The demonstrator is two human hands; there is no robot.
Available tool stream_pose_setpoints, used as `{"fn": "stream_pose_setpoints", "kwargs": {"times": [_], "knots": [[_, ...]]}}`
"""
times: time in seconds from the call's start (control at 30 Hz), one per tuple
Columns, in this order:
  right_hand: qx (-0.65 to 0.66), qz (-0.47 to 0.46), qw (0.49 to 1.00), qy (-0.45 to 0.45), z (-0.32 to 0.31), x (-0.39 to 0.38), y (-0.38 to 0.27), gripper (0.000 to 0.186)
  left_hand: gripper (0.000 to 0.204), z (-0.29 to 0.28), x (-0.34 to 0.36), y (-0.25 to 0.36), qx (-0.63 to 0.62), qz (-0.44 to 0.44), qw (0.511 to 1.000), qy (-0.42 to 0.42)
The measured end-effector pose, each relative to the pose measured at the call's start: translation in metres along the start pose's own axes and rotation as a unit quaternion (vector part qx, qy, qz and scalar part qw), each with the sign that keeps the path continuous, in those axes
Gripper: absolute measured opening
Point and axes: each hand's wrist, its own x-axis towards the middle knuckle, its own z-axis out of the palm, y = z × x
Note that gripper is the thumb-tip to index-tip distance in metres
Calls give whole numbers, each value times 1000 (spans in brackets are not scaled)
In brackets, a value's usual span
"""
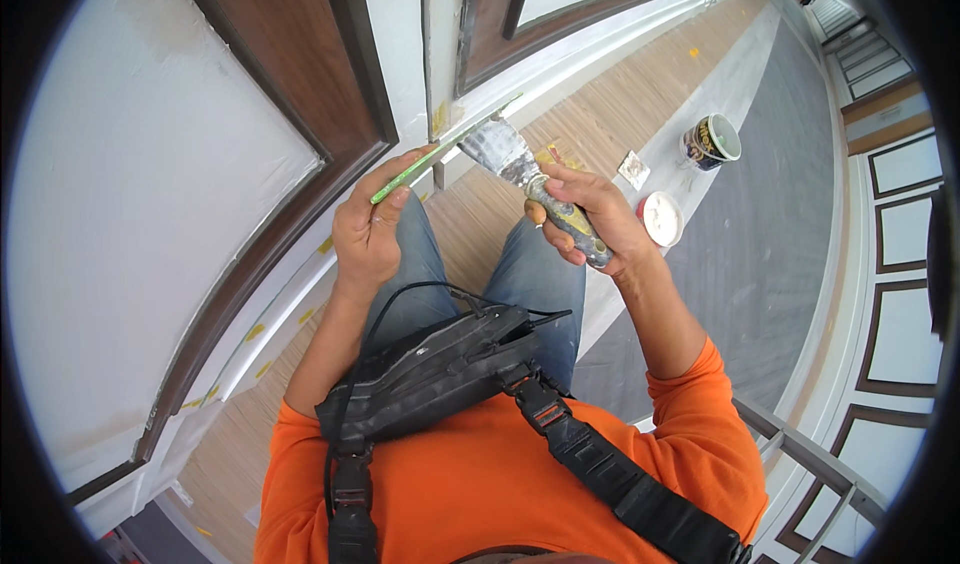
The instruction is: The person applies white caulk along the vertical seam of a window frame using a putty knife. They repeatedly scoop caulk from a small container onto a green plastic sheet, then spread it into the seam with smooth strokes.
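My left hand (372,222) pinches a thin, flat green spreader (440,156), seen nearly edge-on and slanting up to the right. In my right hand (590,209) is a putty knife (575,226), its handle smeared with dried filler and yellow marks. The knife's wide metal blade (497,151) carries whitish residue and meets the green spreader near its upper part; whether they press together I cannot tell. Both tools are held up in front of my knees, beside the wall with brown trim (355,54).
To the right stand an open tub of white paste (661,218) and a dark-labelled bucket (711,142). A small stained square (633,170) lies near them. Grey sheeting (760,224) covers part of the wood-look floor (640,79). A metal ladder-like frame (815,454) is at lower right.
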Motion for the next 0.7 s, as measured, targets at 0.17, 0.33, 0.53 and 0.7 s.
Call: {"fn": "stream_pose_setpoints", "kwargs": {"times": [0.17, 0.33, 0.53, 0.7], "knots": [[11, -40, 999, -10, 10, -9, -7, 57, 28, -7, 4, 0, 40, 11, 999, -17], [-3, -61, 998, -13, 19, -16, -12, 56, 30, -13, 9, -12, 83, 58, 994, -44], [-47, -95, 994, -20, 21, -27, -24, 55, 33, -15, -6, -32, -15, -154, 988, 30], [-73, 18, 996, 55, 5, -17, 9, 51, 30, 5, 10, -26, -282, -152, 940, 121]]}}
